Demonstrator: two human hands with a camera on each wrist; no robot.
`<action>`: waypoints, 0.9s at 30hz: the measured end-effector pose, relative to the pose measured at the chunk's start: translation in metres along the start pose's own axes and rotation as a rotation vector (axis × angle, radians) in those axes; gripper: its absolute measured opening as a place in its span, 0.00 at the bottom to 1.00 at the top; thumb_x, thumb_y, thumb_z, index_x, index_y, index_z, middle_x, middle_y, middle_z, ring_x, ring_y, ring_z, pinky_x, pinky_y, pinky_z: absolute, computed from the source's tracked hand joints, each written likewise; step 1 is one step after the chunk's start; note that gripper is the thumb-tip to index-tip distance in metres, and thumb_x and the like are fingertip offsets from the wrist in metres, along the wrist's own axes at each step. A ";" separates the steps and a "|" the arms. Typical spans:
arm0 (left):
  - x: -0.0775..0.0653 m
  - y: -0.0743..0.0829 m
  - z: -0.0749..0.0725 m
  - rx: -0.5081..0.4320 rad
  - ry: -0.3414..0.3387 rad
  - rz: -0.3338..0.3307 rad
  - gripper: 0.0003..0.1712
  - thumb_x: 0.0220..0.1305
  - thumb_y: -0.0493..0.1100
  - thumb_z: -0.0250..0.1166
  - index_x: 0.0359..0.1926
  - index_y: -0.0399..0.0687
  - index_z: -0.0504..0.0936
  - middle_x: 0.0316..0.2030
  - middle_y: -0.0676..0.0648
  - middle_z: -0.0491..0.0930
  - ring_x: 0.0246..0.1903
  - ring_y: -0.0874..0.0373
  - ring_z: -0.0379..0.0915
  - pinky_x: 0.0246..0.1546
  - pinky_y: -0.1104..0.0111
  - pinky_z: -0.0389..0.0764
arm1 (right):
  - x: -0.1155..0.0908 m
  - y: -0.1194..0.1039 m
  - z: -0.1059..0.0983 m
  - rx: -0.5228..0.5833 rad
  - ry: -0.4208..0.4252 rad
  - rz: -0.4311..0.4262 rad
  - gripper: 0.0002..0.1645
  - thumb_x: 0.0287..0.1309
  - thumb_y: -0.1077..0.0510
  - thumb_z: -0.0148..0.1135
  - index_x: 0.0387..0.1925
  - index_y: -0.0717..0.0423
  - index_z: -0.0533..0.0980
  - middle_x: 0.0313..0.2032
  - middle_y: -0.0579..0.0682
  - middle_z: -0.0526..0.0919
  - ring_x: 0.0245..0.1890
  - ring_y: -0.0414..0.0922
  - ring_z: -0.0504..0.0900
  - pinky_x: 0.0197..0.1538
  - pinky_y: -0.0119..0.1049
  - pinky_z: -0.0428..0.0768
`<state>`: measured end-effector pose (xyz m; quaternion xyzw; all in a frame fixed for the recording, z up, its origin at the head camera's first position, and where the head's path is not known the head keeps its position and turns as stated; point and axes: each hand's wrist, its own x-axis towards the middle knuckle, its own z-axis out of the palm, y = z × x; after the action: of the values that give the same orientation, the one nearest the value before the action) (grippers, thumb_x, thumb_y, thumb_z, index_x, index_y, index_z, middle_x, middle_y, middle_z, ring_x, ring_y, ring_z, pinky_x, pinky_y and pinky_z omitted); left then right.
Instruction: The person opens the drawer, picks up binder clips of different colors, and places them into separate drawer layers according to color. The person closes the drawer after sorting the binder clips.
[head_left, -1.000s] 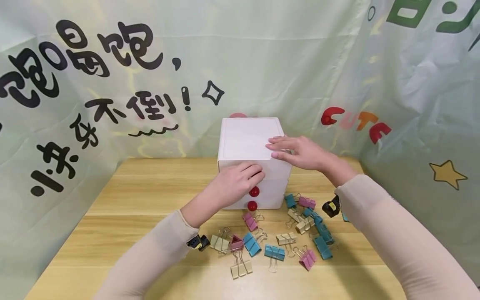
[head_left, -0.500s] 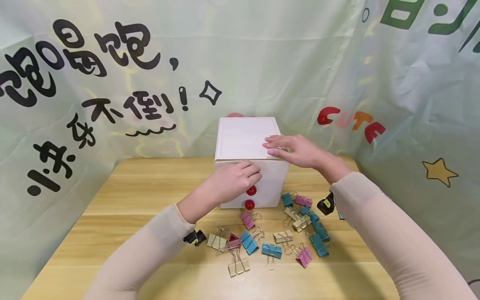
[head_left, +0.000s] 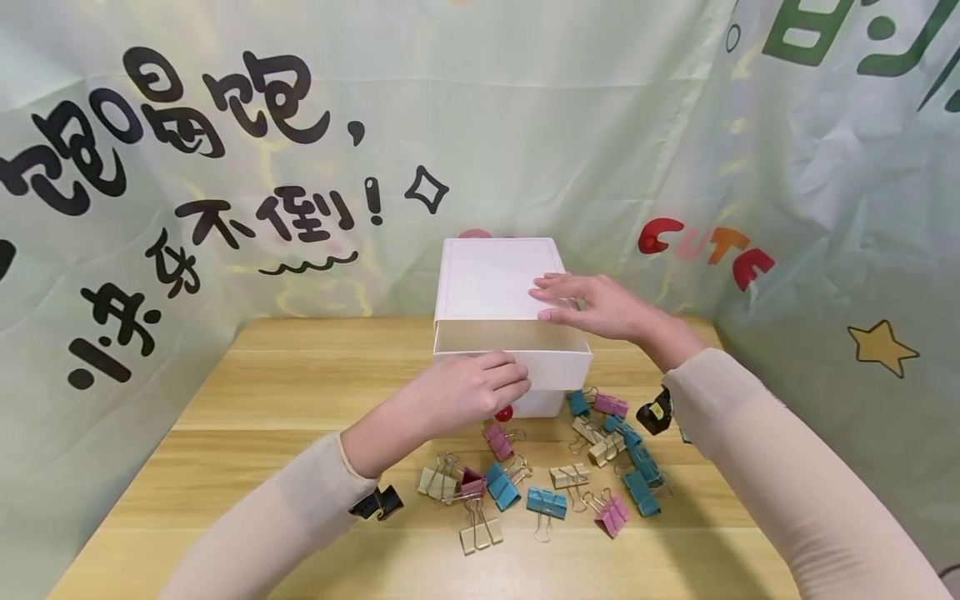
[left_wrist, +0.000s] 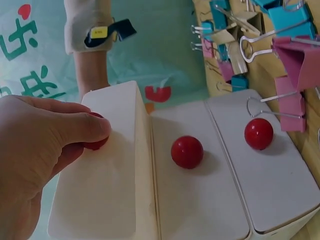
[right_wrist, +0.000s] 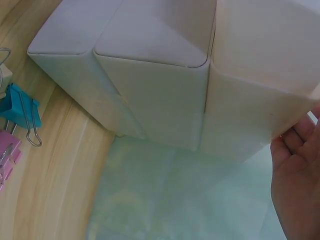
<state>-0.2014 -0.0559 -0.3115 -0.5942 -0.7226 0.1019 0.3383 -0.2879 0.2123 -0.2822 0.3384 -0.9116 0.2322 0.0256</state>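
Observation:
A small white chest of drawers [head_left: 495, 275] stands on the table, its top drawer [head_left: 558, 369] partly pulled out so the pale interior shows. In the left wrist view, my left hand [left_wrist: 30, 150] pinches the top drawer's red ball knob [left_wrist: 93, 145] between thumb and fingers. Two more red knobs, the middle knob [left_wrist: 187, 152] and the bottom knob [left_wrist: 258, 134], sit on the lower drawers, which are closed. My right hand [head_left: 596, 304] rests on the right side of the chest's top with its fingers extended.
Several binder clips lie in front of the chest, among them a blue clip [head_left: 547, 502], a pink clip [head_left: 612, 517] and a cream clip [head_left: 481, 536]. A printed cloth backdrop [head_left: 525, 125] hangs behind the wooden table [head_left: 315, 383].
The top drawer was closed a second ago, with a thin gap above it half a second ago. My left hand has drawn it toward me; my right hand stays on the chest's top.

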 end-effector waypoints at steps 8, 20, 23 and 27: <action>-0.004 0.012 -0.009 -0.027 0.022 0.023 0.15 0.62 0.37 0.68 0.51 0.44 0.83 0.49 0.50 0.82 0.52 0.57 0.75 0.57 0.71 0.74 | -0.001 0.000 0.002 0.008 0.010 -0.003 0.31 0.64 0.38 0.59 0.64 0.46 0.74 0.68 0.45 0.68 0.71 0.46 0.60 0.67 0.56 0.63; -0.010 0.021 -0.012 -0.129 0.058 -0.005 0.15 0.64 0.36 0.66 0.52 0.44 0.83 0.50 0.48 0.81 0.55 0.56 0.75 0.61 0.70 0.69 | -0.002 0.001 0.004 0.037 0.034 -0.014 0.31 0.64 0.39 0.60 0.63 0.48 0.75 0.67 0.45 0.69 0.71 0.46 0.61 0.68 0.54 0.61; -0.014 0.021 -0.011 -0.235 0.096 -0.039 0.15 0.63 0.40 0.68 0.51 0.44 0.83 0.51 0.48 0.81 0.56 0.55 0.74 0.63 0.69 0.67 | -0.001 0.002 0.005 0.038 0.039 -0.022 0.31 0.64 0.39 0.60 0.63 0.47 0.75 0.68 0.45 0.69 0.71 0.45 0.61 0.69 0.54 0.61; -0.022 0.022 -0.009 -0.350 0.206 -0.059 0.15 0.61 0.44 0.71 0.47 0.44 0.85 0.49 0.48 0.83 0.53 0.55 0.77 0.61 0.68 0.70 | -0.001 0.002 0.005 0.037 0.045 -0.029 0.31 0.64 0.39 0.60 0.64 0.47 0.74 0.68 0.45 0.69 0.71 0.45 0.60 0.69 0.55 0.60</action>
<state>-0.1772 -0.0727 -0.3252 -0.6299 -0.7078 -0.0963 0.3050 -0.2879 0.2123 -0.2876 0.3466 -0.9014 0.2559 0.0431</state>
